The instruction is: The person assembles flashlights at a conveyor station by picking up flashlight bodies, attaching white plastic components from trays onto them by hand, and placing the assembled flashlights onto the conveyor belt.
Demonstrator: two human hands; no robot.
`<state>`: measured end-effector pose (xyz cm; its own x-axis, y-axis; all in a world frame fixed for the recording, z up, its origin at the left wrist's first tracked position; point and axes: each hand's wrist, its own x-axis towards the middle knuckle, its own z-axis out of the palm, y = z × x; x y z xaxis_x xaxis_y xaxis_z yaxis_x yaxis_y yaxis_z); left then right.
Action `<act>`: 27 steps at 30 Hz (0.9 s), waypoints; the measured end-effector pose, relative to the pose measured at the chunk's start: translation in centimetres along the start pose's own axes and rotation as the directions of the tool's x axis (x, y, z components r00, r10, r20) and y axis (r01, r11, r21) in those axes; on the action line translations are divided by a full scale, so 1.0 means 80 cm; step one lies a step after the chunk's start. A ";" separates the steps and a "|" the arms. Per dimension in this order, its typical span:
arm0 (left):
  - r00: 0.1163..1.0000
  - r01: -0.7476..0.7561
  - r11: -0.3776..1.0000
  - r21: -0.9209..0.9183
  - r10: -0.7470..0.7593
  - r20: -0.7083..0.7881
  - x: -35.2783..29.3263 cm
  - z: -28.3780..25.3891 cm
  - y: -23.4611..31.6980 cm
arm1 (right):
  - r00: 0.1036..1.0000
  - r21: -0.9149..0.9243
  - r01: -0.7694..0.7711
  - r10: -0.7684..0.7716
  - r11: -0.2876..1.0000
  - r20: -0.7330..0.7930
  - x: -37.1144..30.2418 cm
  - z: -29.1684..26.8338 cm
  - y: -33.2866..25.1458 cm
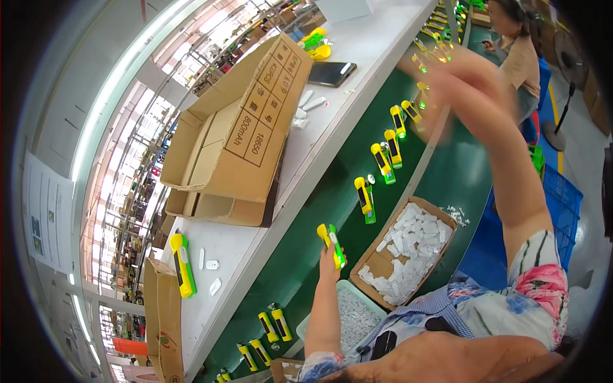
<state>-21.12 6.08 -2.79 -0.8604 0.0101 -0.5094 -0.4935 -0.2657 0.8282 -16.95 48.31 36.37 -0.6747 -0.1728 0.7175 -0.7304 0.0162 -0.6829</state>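
Observation:
My left hand [329, 262] is closed around a yellow-and-green flashlight [331, 246], held above the green conveyor belt. Stretched out over the far part of the belt, my right hand [440, 86] is smeared by motion, so its fingers cannot be read. Near it is a row of similar lights, among them a yellow-and-black one [398, 121] and another [381, 159]. Closer to my left hand lies one more light [364, 196] with a green lower part. Whether my right hand touches any of them is hidden by the blur.
Beside the belt sit a cardboard box [421, 214] of white plastic pieces and a pale tub [345, 284] of small parts. The white bench holds a large carton [262, 121], a phone [332, 74] and a single light [182, 265]. A co-worker [520, 64] is at the far right.

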 end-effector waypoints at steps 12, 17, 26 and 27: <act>0.992 0.098 0.936 -0.338 -0.064 0.109 -0.118 0.100 0.007 | 0.959 -0.938 -0.090 0.282 0.334 0.008 0.330 -0.066 0.331; 0.988 -0.115 0.900 -0.421 0.148 0.048 -0.166 0.104 -0.008 | 0.965 -0.511 -0.263 0.226 0.818 -0.134 0.154 0.029 0.124; 0.975 -0.123 0.922 -0.367 0.181 0.127 -0.211 0.090 -0.036 | 0.262 0.125 -0.964 0.750 0.236 0.607 -0.259 0.242 0.252; 0.976 -0.101 0.925 -0.366 0.164 0.144 -0.218 0.080 -0.040 | 0.257 0.200 -0.966 0.741 0.167 0.621 -0.271 0.270 0.248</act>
<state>-5.32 12.96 4.97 -0.9390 0.1054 -0.3274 -0.3226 -0.5998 0.7322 -14.54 31.11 4.34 -0.6479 -0.6439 -0.4069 0.5510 -0.0275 -0.8340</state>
